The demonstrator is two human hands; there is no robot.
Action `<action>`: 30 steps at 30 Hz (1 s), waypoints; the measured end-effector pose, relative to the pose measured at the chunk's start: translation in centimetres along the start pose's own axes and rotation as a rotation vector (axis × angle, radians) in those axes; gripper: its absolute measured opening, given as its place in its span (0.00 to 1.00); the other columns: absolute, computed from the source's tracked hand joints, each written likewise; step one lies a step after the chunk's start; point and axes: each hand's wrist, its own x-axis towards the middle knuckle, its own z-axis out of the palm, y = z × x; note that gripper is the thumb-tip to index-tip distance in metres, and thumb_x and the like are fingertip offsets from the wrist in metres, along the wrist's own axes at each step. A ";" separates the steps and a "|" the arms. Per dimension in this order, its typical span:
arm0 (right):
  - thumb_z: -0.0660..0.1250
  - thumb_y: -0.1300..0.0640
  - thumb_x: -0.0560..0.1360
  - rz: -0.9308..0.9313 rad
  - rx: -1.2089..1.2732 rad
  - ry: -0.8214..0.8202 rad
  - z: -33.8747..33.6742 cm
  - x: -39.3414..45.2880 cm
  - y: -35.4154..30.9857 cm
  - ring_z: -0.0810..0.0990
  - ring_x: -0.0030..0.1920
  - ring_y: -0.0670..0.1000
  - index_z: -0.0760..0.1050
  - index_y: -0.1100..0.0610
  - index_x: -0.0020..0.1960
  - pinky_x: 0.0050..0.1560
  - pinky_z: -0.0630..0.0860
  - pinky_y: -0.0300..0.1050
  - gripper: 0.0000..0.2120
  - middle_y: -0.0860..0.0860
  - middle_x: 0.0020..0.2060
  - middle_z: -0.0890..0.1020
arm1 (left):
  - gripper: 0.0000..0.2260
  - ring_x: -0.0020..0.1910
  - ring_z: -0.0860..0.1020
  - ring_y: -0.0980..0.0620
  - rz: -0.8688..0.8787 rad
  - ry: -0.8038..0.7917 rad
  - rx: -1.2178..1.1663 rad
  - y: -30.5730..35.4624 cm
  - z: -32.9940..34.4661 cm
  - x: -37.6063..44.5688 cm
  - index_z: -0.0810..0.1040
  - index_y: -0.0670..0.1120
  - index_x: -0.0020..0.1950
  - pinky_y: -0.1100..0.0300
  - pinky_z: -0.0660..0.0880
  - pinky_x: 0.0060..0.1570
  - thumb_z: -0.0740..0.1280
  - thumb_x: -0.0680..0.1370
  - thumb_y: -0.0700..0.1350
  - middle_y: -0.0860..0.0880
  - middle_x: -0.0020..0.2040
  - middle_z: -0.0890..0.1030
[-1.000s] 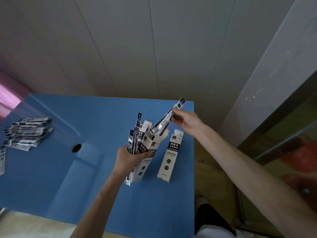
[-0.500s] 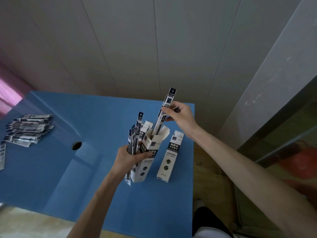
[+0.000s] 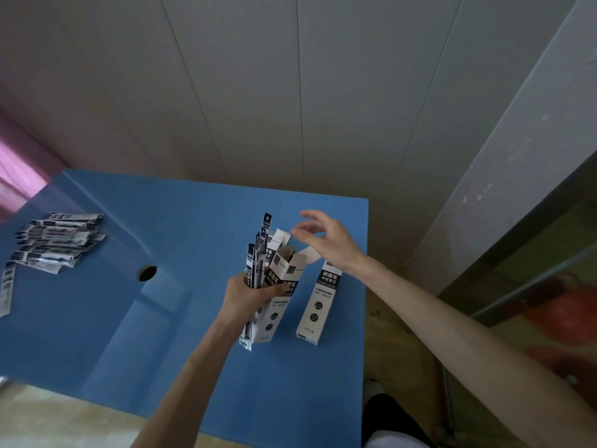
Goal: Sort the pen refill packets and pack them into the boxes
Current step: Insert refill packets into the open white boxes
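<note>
While the open box is held upright, these are the points that matter for loading it well:

Left hand point(image 3: 248, 291): fingers curled round the open box point(image 3: 281, 286) and a small sheaf of packets point(image 3: 258, 253) together, pinning the packets against the box's left side; box and sheaf stand roughly upright over the blue table point(image 3: 168, 221).

Right hand point(image 3: 326, 236): empty, fingers spread and relaxed, hovering just above and to the right of the box mouth, touching nothing that I can make out.

Box mouth: flaps splayed outward, so the opening looks free; whether any packet already sits inside cannot be seen.

Second box point(image 3: 319, 302): standing closed on the table, just right of the held one, partly behind the right wrist.

Pile point(image 3: 55, 242): loose packets lying at the table's far left, well apart from both boxes.

Step in hand: most likely drawing one packet from the sheaf and feeding it into the box.

How to do it well: pinch a single packet near its top, keep it in line with the box's long axis, and start its lower end inside the mouth before letting it slide.

Watch for: flaps folding inward, two packets lifting at once, and the left grip loosening enough to let the sheaf slip.
</note>
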 end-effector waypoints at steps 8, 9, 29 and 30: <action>0.62 0.47 0.84 -0.084 -0.216 -0.112 1.9 -1.4 2.8 0.80 0.58 0.43 0.79 0.54 0.67 0.61 0.75 0.42 0.17 0.47 0.60 0.84 | 0.11 0.42 0.86 0.40 -0.019 0.031 -0.023 -0.4 0.6 0.7 0.84 0.42 0.48 0.44 0.82 0.48 0.81 0.70 0.43 0.46 0.40 0.87; 0.62 0.47 0.84 -0.054 -0.196 -0.123 2.0 -1.3 3.0 0.78 0.59 0.42 0.78 0.54 0.69 0.63 0.74 0.42 0.18 0.46 0.61 0.83 | 0.11 0.42 0.86 0.42 -0.014 0.022 -0.031 -0.5 0.8 0.8 0.84 0.43 0.48 0.44 0.83 0.49 0.81 0.71 0.44 0.46 0.41 0.88; 0.79 0.44 0.71 0.113 0.163 -0.022 4.7 -1.2 2.4 0.86 0.48 0.46 0.83 0.54 0.53 0.55 0.82 0.46 0.18 0.48 0.46 0.88 | 0.13 0.27 0.79 0.52 -0.035 -0.020 0.204 -2.1 2.2 1.7 0.75 0.46 0.37 0.55 0.78 0.33 0.79 0.73 0.44 0.52 0.26 0.79; 0.79 0.43 0.70 0.119 0.146 -0.024 5.0 -1.2 2.5 0.86 0.48 0.45 0.83 0.53 0.54 0.54 0.82 0.44 0.18 0.47 0.46 0.88 | 0.13 0.27 0.80 0.52 -0.017 -0.002 0.255 -2.1 2.3 1.7 0.75 0.47 0.37 0.56 0.78 0.33 0.78 0.73 0.45 0.53 0.26 0.79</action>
